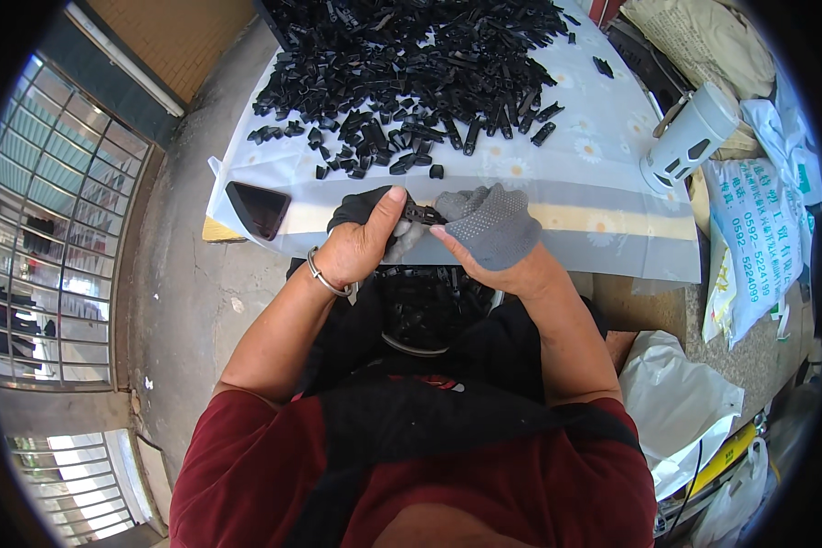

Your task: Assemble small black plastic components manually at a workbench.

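Taking the small black plastic part [423,215] between the two hands as the centre of the dial, a window with a grid of metal bars [64,219] stands far out at nine o'clock, with a grey concrete floor [187,228] this side of it. Nearer, also at nine o'clock, a dark, flat, rectangular phone [258,210] lies at the left end of the surface [566,173], which is spread with a white, daisy-patterned sheet. At eight o'clock a silver-coloured metal bracelet [315,265] circles the left wrist. The left hand [379,224], its thumb bare and a black glove on the back, is clamped on the left side of the part. At twelve o'clock a broad heap of small black plastic pieces [402,82] covers the far portion of the surface, thinning into scattered bits toward the hands. At six o'clock, below the surface's near edge, a container with a pale curved rim [413,347] holds more black pieces. The right hand [493,228], in a grey fabric glove with pale dots and a bare thumb, is clamped on the part's right side. Between two and three o'clock a pale cylindrical tumbler [690,137] leans outward; a crumpled white sack [676,402] lies at four o'clock, and a white plastic bag with blue printing [753,242] at three.
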`<state>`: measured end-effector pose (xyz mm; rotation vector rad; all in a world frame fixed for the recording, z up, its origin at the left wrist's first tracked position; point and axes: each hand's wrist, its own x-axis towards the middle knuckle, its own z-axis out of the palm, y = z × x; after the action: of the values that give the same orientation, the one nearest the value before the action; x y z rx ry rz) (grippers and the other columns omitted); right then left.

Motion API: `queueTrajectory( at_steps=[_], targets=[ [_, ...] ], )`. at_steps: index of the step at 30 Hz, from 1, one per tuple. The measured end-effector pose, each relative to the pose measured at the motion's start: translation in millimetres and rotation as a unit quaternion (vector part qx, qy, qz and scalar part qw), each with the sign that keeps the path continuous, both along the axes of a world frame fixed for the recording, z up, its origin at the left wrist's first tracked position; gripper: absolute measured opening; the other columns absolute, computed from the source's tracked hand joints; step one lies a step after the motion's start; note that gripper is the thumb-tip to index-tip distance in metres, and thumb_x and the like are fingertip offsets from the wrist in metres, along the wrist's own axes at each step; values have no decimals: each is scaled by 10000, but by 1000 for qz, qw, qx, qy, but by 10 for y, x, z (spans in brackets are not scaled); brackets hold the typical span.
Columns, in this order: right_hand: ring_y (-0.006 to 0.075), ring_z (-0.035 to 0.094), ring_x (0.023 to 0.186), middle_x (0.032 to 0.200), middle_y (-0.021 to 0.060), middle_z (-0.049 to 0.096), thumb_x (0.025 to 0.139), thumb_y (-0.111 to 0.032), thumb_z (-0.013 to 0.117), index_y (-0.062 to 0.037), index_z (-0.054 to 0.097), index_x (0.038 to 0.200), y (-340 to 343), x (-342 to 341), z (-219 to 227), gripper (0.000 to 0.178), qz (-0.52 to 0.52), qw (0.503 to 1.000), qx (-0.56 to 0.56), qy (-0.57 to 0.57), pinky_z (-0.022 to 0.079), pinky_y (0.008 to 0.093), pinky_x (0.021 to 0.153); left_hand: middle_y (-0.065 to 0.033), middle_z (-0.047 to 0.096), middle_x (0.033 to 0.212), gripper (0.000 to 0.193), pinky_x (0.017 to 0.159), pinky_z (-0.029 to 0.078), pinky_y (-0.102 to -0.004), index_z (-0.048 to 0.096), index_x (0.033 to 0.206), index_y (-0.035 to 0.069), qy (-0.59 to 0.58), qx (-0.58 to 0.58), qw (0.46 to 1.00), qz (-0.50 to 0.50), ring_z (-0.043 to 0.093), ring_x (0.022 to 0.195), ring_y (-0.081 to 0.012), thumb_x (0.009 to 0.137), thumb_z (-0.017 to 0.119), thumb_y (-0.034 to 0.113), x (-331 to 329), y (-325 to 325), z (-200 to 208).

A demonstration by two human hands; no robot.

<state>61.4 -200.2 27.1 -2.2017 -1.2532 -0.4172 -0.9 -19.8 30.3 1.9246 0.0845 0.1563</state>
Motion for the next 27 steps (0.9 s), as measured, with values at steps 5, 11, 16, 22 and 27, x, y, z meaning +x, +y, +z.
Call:
queueTrajectory(
  at_steps=[5,11,16,22,27],
  targets=[
    [258,547,744,829,64,620,772,-264,629,-75,639,922,-30,-22,51,241,-8,1000,-5,-27,442,353,642,-15,534,608,460,514,394,-256,602,815,17,22,-20,999,-19,457,553,-97,927,369,397,14,15,52],
    [272,559,722,786,84,603,799,-227,578,-72,617,851,109,-58,-114,168,0,999,-19,-41,441,365,623,-108,592,686,418,590,440,-308,587,836,-6,-7,117,992,-41,551,619,-215,932,366,336,8,-67,99],
    [286,559,675,698,108,571,802,-251,544,-58,551,798,203,-115,-192,193,36,999,33,-14,429,404,592,-194,610,806,394,667,457,-368,591,851,-8,-3,208,974,-86,585,737,-333,917,374,314,-75,68,64],
    [333,566,795,831,143,601,838,-297,502,-73,599,907,123,445,-155,254,-66,993,-55,81,450,422,695,-177,608,854,377,714,450,-400,598,922,37,63,452,885,-95,577,805,-341,893,396,354,48,233,-8],
    [335,574,771,840,148,601,827,-263,512,-85,620,913,244,942,-219,226,-197,973,-123,8,461,433,658,-160,610,848,254,678,470,-392,581,980,62,-132,464,876,4,589,762,-311,834,499,253,616,-16,-315]
  ],
)
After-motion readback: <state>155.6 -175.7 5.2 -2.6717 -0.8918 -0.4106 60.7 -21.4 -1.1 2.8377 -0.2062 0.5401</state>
